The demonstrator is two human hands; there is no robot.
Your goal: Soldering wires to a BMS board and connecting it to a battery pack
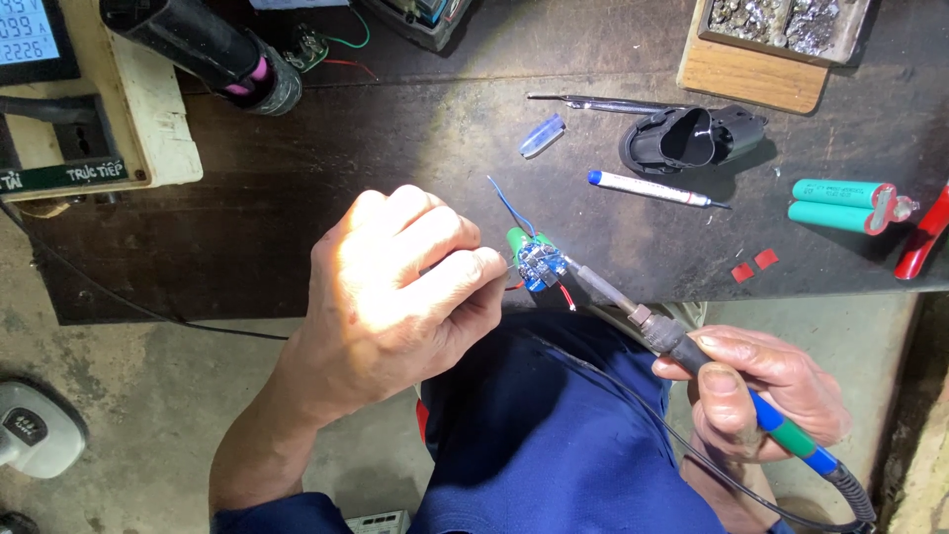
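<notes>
**Entry: small blue circuit board under the iron, centre of frame**

**Item.** 1 small blue circuit board (541, 265) with green-wrapped cells (518, 240) attached behind it, trailing 1 blue wire (506, 203) upward and 1 red wire (565, 297) downward. Held just off the near edge of the dark workbench (297, 168), at centre frame, above the person's blue-clad lap.

**Handling, as judged.** Light and rigid, but fragile: the thin leads and solder joints would likely tear if pulled. Best held by the board edges or the wrapped cells, never by the wires, and well clear of the hot tip.

**Left hand** (395, 287). Centre-left, curled into a loose fist, back of the hand to the camera, fingertips closed on the item's left side. The exact contact is hidden behind the knuckles.

**Right hand** (766, 396). Lower right, wrapped around the blue-and-green handle of the soldering iron (682, 341), thumb on top, pen-like. The shaft slants up-left and its tip touches the board's right edge.

**Nearby on the bench.**
- 1 white pen with blue cap (647, 188), right of centre.
- 1 black plastic housing (692, 138), upper right.
- 2 teal cylindrical cells (840, 205), far right.
- 2 red squares (753, 265), beneath the cells.
- 1 pair of tweezers (593, 102), top centre.
</notes>
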